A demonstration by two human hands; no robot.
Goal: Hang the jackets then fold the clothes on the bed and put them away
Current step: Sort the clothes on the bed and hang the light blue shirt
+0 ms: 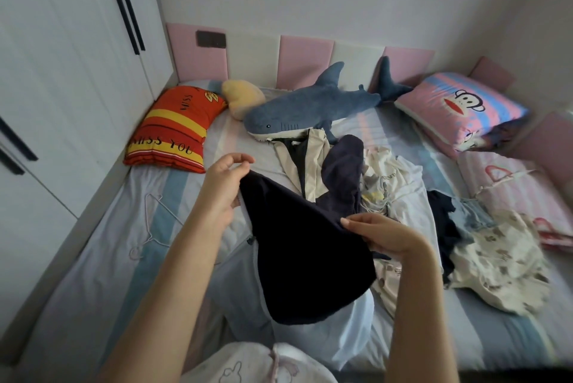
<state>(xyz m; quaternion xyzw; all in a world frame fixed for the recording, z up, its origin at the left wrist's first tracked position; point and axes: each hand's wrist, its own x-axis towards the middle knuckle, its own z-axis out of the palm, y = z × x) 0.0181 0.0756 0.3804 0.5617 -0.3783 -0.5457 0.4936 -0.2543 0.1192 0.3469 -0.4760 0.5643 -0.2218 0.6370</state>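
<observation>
Navy, matte and soft-looking: a navy garment (pixel 310 252) lifted just above the bed (pixel 93 274), toward its near side. Top edge pulled into a slanting line, the rest hanging in a slack, rounded drape. Too bunched to tell jacket from top. Gripped at the upper corner by the left hand (pixel 228 187) and pinched along the edge by the right hand (pixel 383 235); hands well apart, both closed on the cloth.

Probably being opened out ahead of a hang or a fold. To do that well:
- Shake once to drop the creases, then find the collar or shoulder seams.
- Level the two grips for a straight top edge.
- Keep the hem clear of the pale blue garment (pixel 248 283) lying beneath.
- If a jacket, reach for the wire hanger (pixel 153 221) on the sheet to the left; if not, lay it flat on the sheet there.

Just beyond: a cream-and-navy jacket (pixel 310 162). To the right, a heap with a white T-shirt (pixel 400 184) and a printed cream garment (pixel 496 265). Farther back, a shark plush (pixel 310 106) near the headboard.
</observation>
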